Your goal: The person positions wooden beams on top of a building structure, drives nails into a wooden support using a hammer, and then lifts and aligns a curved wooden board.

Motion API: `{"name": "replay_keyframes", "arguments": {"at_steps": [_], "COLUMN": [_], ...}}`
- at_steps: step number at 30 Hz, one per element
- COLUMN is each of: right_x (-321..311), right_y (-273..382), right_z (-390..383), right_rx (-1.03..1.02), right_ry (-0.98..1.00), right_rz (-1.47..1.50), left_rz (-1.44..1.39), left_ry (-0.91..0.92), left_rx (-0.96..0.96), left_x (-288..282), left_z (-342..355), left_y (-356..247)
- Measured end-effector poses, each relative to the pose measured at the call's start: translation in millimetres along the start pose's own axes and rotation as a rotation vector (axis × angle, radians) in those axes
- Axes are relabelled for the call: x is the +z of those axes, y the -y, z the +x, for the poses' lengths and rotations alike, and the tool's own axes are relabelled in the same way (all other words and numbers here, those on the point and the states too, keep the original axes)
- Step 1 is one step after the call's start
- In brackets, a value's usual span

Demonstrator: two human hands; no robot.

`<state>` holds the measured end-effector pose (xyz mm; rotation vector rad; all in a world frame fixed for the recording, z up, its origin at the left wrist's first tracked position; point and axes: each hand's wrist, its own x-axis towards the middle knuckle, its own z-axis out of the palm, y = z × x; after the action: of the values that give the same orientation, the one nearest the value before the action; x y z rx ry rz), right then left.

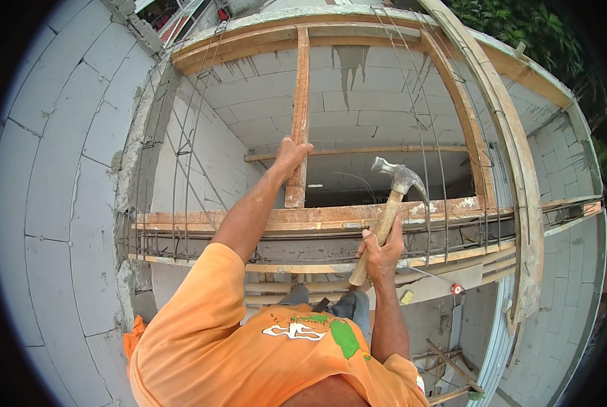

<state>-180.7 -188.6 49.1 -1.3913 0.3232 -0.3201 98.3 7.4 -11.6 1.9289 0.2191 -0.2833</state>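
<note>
My left hand (292, 157) is closed around a reddish-brown timber (300, 88) that runs away from me across the opening. The near end of this timber meets the long plank (357, 214) in front of me. Raised over that plank, a claw hammer (387, 218) is gripped in my right hand (383, 252) around the lower part of its wooden handle. Its metal head points up, with the striking face to the left and the claw to the right. The hammer head appears apart from the timber.
Thin steel bars (425, 129) stand along both sides of the opening. A long board (510, 149) crosses at right, beside a second timber (461, 102). A red tape measure (457, 289) lies below right. Grey block walls (59, 176) surround the deep opening.
</note>
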Motion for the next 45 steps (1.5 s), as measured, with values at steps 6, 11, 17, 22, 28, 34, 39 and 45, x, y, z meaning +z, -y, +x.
{"name": "replay_keyframes", "arguments": {"at_steps": [6,11,17,22,28,34,39,45], "right_x": [-12.1,-28.9,-90.3,-104.9,-94.9,-79.2,-80.6,-90.9], "right_y": [-0.5,26.5,50.7,54.1,35.8,30.0,37.0,42.7], "right_z": [3.6,4.6,-1.2,-9.6,-60.6,-103.2,-107.6,-72.6], "right_rx": [0.000,0.078,-0.134,-0.099,-0.104,-0.084,-0.114,-0.156], "right_ry": [0.013,0.146,0.157,0.089,-0.092,-0.272,-0.262,-0.023], "right_rz": [0.095,0.139,-0.021,-0.097,-0.122,-0.136,-0.138,-0.235], "left_rz": [0.074,0.103,0.196,0.274,0.212,0.245,0.291,0.589], "left_ry": [-0.046,-0.073,-0.141,-0.138,-0.093,-0.089,-0.153,-0.416], "left_rx": [-0.025,0.011,0.086,0.092,0.082,0.076,0.082,0.302], "left_x": [10.7,4.1,7.5,-0.2,3.9,2.7,-0.9,13.8], "left_z": [-14.2,4.0,-0.1,-2.1,-8.9,-15.4,-16.4,-53.9], "left_y": [-22.6,5.5,-0.1,1.6,-7.8,-16.1,-17.3,-42.4]}}
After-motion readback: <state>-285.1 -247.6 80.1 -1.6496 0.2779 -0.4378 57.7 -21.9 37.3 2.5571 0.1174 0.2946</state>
